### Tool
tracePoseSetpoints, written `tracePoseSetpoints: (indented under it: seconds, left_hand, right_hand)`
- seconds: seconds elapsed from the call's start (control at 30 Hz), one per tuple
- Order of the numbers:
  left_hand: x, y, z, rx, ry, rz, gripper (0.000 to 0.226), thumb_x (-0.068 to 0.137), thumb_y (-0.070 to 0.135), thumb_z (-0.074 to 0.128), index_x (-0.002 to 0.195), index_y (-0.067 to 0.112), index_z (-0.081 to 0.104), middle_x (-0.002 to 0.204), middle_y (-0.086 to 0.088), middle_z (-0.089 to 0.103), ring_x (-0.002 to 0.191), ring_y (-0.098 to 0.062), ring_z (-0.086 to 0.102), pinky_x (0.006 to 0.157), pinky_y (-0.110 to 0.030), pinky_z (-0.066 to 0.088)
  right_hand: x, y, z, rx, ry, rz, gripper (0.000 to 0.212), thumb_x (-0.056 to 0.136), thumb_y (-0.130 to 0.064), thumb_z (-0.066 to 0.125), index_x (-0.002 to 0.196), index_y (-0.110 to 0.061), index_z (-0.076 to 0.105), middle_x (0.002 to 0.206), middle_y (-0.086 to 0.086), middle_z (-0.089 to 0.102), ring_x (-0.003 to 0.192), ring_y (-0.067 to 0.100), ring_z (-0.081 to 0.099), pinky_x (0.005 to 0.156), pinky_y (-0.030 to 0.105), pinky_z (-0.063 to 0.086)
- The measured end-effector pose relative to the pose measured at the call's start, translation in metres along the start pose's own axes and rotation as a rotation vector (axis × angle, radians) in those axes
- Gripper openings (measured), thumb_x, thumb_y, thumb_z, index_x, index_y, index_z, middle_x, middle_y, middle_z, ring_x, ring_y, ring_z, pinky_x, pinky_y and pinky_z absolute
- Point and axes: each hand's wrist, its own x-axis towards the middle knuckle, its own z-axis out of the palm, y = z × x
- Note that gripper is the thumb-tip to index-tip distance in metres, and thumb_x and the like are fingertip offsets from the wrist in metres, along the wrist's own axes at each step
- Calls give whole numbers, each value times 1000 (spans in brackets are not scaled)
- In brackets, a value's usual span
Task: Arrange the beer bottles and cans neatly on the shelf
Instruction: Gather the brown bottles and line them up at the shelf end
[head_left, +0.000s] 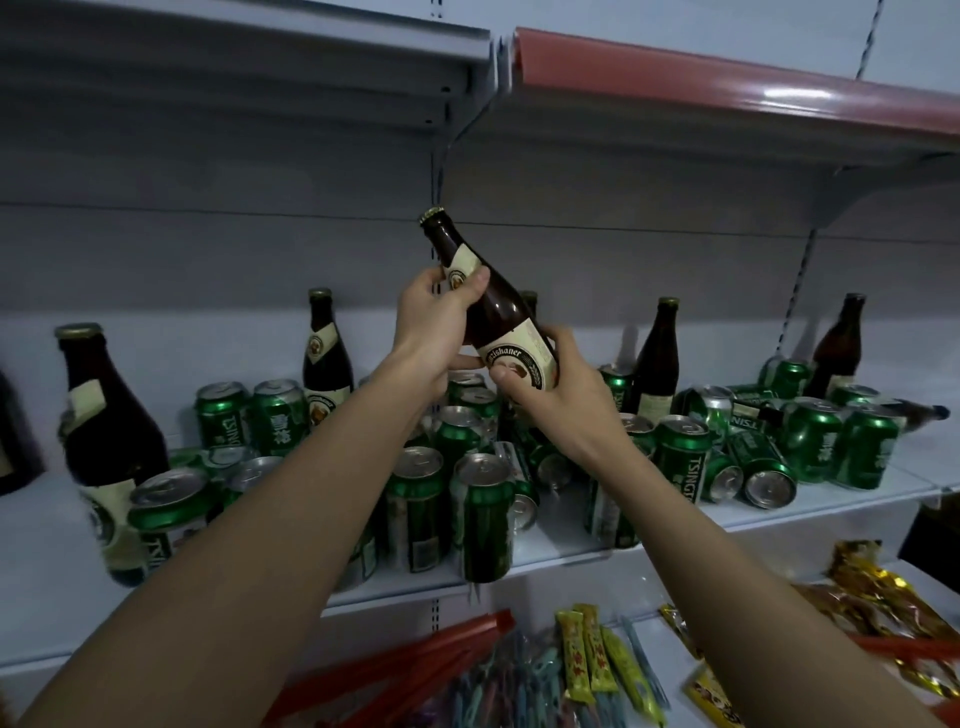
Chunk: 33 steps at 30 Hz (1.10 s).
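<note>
Green cans (483, 519) crowd shelf (779, 512) w/ bottles (324, 348).

The white shelf (566, 545) carries green cans (485, 519), upright and toppled, among standing brown bottles (324, 345).

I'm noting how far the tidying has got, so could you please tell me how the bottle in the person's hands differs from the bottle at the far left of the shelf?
The held bottle is in the air, gripped by the left hand and right hand; the far-left bottle stands on the shelf, untouched. The held bottle tilts, cap leaning left; the far-left bottle looks nearly upright. Both are dark brown glass, capped, with cream labels.
</note>
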Motion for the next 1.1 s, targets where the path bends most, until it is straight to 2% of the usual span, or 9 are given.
tracePoseSetpoints:
  seconds: [0.17, 0.3, 0.43, 0.57, 0.63, 0.8, 0.9, 0.97, 1.1]
  left_hand:
    - [-19, 8, -22, 87, -24, -8, 38, 94, 36, 66, 125, 19, 54, 103, -3, 71, 93, -23, 71, 70, -47, 62]
    - [-43, 6, -44, 147, -17, 125, 41, 92, 43, 65, 126, 22, 54, 104, 1, 73, 90, -10, 72, 65, -34, 62]
    - [-59, 21, -54, 135, -62, 235, 47, 92, 47, 63, 132, 27, 50, 107, 4, 73, 91, 0, 71, 69, -20, 58]
    - [-68, 38, -60, 69, -149, 292, 57, 86, 49, 69, 136, 36, 46, 117, 5, 70, 104, -7, 69, 87, -36, 58]
    - [-73, 38, -63, 31, -134, 316, 59, 79, 50, 74, 130, 46, 45, 119, 11, 68, 108, -8, 67, 93, -41, 56]
    - [-83, 31, -83, -4, 2, 410, 66, 77, 45, 78, 132, 42, 42, 102, 21, 69, 102, -6, 68, 84, -32, 58]
    - [-90, 31, -111, 34, 47, 455, 51, 85, 38, 73, 128, 41, 44, 98, 17, 69, 97, -7, 69, 77, -24, 56]
    - [-97, 36, -132, 87, 82, 458, 48, 85, 40, 72, 125, 42, 44, 99, 12, 68, 96, -9, 69, 76, -23, 56]
    - [-108, 51, -171, 237, 160, 373, 62, 68, 61, 74, 117, 45, 38, 103, 12, 66, 88, -1, 70, 73, -26, 58]
  right_hand:
    - [-14, -12, 20, -31, 55, -74, 62, 78, -77, 54, 126, -40, 40, 95, -15, 68, 80, 7, 67, 69, 43, 59]
    - [-32, -23, 29, 53, 115, -113, 58, 75, -78, 58, 123, -50, 41, 89, -27, 64, 79, -3, 64, 69, 37, 59]
    - [-38, -47, 31, 151, 154, -169, 54, 77, -72, 62, 122, -48, 44, 90, -22, 66, 82, 0, 66, 70, 36, 59]
    - [-36, -71, 27, 235, 135, -170, 54, 78, -69, 65, 120, -41, 49, 88, -17, 68, 79, 6, 69, 68, 42, 60]
    - [-39, -81, 29, 264, 100, -191, 53, 78, -67, 65, 120, -39, 51, 89, -19, 67, 80, 4, 69, 68, 40, 60]
    - [-52, -104, 51, 330, -61, -204, 49, 81, -66, 61, 120, -40, 47, 96, -19, 68, 85, 1, 68, 72, 33, 59]
    - [-58, -122, 61, 365, -191, -203, 44, 87, -72, 43, 116, -39, 48, 95, -14, 68, 85, 7, 68, 76, 45, 58]
    - [-56, -138, 59, 384, -178, -214, 51, 90, -70, 32, 108, -30, 57, 91, -8, 68, 84, 12, 67, 78, 52, 55]
    - [-39, -177, 53, 432, -148, -216, 51, 99, -58, 35, 106, -16, 61, 95, 5, 67, 86, 23, 67, 76, 57, 55]
